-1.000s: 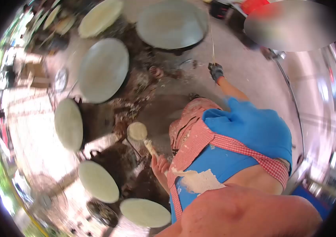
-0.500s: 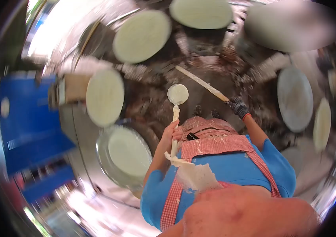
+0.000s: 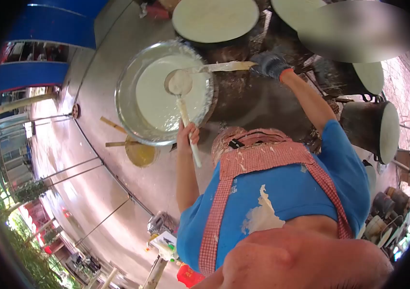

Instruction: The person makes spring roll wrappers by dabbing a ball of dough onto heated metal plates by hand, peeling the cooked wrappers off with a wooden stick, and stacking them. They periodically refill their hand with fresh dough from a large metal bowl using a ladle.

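Note:
My left hand (image 3: 188, 135) is closed round the pale handle of a ladle (image 3: 180, 83). The ladle's round bowl sits over a wide metal basin (image 3: 123, 96), overlapping the creamy white batter (image 3: 153, 103) in it. In a dark glove with an orange cuff, my right hand (image 3: 271, 65) grips one end of a flat wooden stick (image 3: 224, 66). White batter coats much of this stick, and its far end reaches across the basin rim to the edge of the ladle bowl.
Beyond the basin stands a large round pale-topped vessel (image 3: 214, 19). More ring the right side, including a dark pot with handles (image 3: 366, 127). Left of my arm, a yellow container (image 3: 142, 153) with a stick across it rests on the floor. Blue panels (image 3: 53, 24) stand at upper left.
My view has turned left, bringing the basin in front of me. The ladle has come over the basin, and the wooden stick has swung across to meet the ladle bowl.

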`<state>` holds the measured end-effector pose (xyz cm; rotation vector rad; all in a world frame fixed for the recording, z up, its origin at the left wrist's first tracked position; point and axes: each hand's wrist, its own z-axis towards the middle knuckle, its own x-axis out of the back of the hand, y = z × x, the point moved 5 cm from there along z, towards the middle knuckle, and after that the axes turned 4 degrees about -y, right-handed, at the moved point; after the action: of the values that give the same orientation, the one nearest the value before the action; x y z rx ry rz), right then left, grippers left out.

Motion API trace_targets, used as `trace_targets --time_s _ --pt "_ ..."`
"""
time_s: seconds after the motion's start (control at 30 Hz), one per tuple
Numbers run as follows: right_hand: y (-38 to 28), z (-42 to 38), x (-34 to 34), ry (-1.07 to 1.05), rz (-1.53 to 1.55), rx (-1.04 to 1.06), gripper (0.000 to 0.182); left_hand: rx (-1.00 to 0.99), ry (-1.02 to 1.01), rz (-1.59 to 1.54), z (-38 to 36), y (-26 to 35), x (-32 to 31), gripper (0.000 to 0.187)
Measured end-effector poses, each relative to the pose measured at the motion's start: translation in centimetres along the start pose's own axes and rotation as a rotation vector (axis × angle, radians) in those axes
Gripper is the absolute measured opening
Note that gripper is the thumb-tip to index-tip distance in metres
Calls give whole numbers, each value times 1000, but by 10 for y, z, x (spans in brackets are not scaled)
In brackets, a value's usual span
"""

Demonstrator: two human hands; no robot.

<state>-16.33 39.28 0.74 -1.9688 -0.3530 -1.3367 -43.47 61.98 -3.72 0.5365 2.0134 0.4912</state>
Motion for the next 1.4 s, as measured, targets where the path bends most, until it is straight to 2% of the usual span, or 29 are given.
trace_targets --time_s 0.03,0.1,0.17,0.2,0.23,0.27,0.3,0.33,0.37,0.4,0.47,0.5,0.57,0.63,0.7,0.8,0.83,0.87,0.93,0.97,1.03,1.07,1.1,1.17,1.2,1.27,1.3,1.37,1.4 --pt "-27 30 -20 -9 -103 74 22 7 57 83 14 9 38 28" --pt "-82 70 -51 -62 -235 158 19 275 172 -168 61 -8 164 22" --pt "-124 86 -68 -293 -568 277 16 428 528 114 102 -11 214 19" --pt "-137 87 -58 -265 -556 314 18 431 535 91 102 -6 223 19" --pt "-134 88 -60 -286 -579 330 18 415 575 233 108 -5 230 21" --pt "-123 84 -53 -208 -416 252 21 404 617 378 108 -5 233 23" --pt "-113 76 -48 -129 -245 166 24 417 624 355 103 -9 235 23" --pt "-94 64 -78 -265 -236 94 28 496 574 243 103 -16 232 21" --pt "-71 61 -98 -382 -237 22 31 558 509 134 119 -18 213 21" --pt "-76 47 -103 -379 -188 -37 33 547 508 128 120 -11 201 21" --pt "-88 16 -108 -373 -129 -90 35 669 406 -789 109 -6 148 22" --pt "-91 -3 -103 -298 -43 -110 35 665 416 -781 91 12 126 22" --pt "-98 -17 -87 -201 38 -103 35 629 156 -948 65 71 50 14" --pt "-118 -25 -59 42 102 -29 34 393 157 -599 34 135 -15 34" --pt "-142 -14 -17 268 130 98 35 192 63 -407 2 190 -74 35" --pt "-166 20 48 627 200 299 36 31 -39 -117 -38 253 -128 23" --pt "-173 27 74 787 215 403 36 -128 1 150 -52 278 -143 15" --pt "-177 32 93 833 225 407 36 -289 42 411 -65 302 -158 10" --pt "-177 46 114 708 359 292 35 -456 109 625 -80 330 -174 15" --pt "-176 49 118 752 364 292 35 -534 132 703 -81 341 -174 16" --pt "-174 62 90 528 534 300 33 -523 128 713 -55 346 -121 13" --pt "-172 64 63 538 731 353 33 -379 146 619 -39 330 -95 11" --pt "-155 72 31 556 737 325 33 -220 171 526 -25 307 -72 11" --pt "-115 71 -63 61 1123 128 28 332 -144 40 -1 259 -54 23" --pt "-103 51 -70 99 1165 91 28 383 -139 80 5 249 -65 23" --pt "-74 1 -44 205 509 -63 24 397 161 -46 21 225 -89 6" --pt "-63 -20 -18 273 522 -122 24 444 118 18 32 224 -109 6" --pt "-52 -76 12 309 610 -219 32 345 -267 342 40 215 -149 12" --pt "-35 -83 -11 613 1058 -56 32 271 -304 482 48 198 -172 16"
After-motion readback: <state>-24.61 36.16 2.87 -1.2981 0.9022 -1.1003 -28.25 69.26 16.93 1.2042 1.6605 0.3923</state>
